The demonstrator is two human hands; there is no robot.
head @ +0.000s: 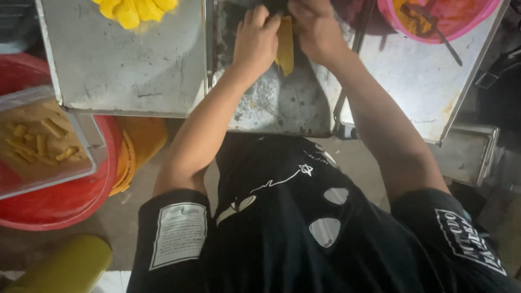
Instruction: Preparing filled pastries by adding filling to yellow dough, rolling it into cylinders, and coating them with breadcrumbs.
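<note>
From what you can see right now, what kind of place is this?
Probably a small food-preparation spot, perhaps a street stall. Both hands, left hand and right hand, hold a yellow strip over worn metal trays; a pink bowl and a clear tub of yellow pieces sit nearby.

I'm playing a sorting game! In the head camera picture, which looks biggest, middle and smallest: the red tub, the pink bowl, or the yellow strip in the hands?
1. Red tub, though it is nearer the camera and partly cut off.
2. Pink bowl, also cut off at the top.
3. Yellow strip, held between left hand and right hand.
</note>
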